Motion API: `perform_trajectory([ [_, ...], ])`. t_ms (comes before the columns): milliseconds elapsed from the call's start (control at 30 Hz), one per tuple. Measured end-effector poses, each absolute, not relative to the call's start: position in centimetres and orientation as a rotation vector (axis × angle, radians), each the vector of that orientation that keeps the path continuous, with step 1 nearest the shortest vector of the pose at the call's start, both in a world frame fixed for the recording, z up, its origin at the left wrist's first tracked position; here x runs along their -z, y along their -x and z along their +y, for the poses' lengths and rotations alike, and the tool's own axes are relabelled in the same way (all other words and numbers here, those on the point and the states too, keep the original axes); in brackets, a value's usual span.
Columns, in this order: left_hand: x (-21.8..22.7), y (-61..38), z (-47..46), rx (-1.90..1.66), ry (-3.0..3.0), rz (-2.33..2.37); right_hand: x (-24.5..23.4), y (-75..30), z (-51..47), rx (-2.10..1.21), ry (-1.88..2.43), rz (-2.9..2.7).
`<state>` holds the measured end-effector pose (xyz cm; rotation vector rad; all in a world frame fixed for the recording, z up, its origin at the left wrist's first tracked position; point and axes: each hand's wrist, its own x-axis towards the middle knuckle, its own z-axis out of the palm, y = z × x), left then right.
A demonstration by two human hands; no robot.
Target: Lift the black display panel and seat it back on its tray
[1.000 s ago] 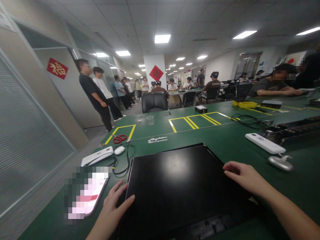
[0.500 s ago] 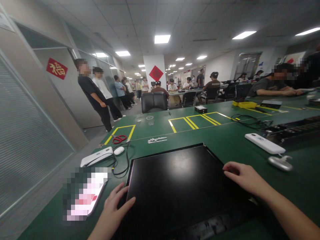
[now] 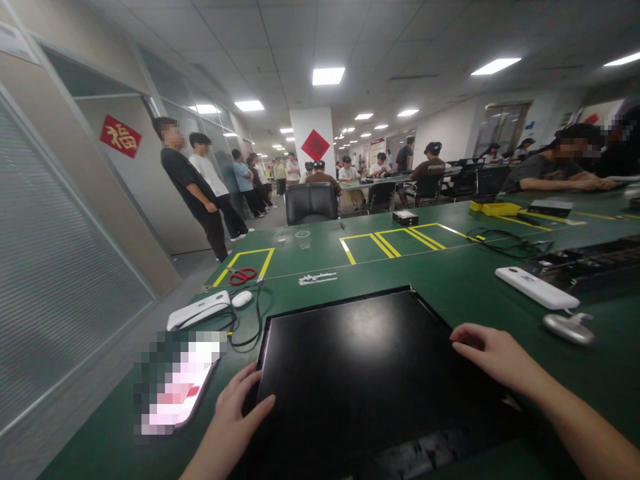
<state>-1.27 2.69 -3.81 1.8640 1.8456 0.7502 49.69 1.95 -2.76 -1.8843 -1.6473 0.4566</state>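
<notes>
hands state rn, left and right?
Left hand: open, spread at the left edge of the black panel.
Right hand: partly curled at the panel's right edge; can't tell whether it grips.

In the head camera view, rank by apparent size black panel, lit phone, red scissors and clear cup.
1. Black panel
2. Lit phone
3. Red scissors and clear cup: too alike to rank.

head view | from above | facing forward, down | near black panel [image 3: 360, 380]
</notes>
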Motion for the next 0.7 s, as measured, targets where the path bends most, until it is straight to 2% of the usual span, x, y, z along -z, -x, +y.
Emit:
perform_trajectory([
  [167, 3.9, 1.1, 2.1, -0.695, -2.040, 1.855, 2.8, -49.8, 2.0, -0.468, 1.869, -1.656],
  [433, 3.5, 1.7, 0.0, -0.579, -2.403, 1.597, 2.4, -49.4, 1.8, -0.464, 1.895, -1.650],
  [700, 2.5, 2.5, -0.1, -0.240, -2.329, 1.600, 2.6, -49.5, 1.9, -0.472, 1.899, -1.632],
])
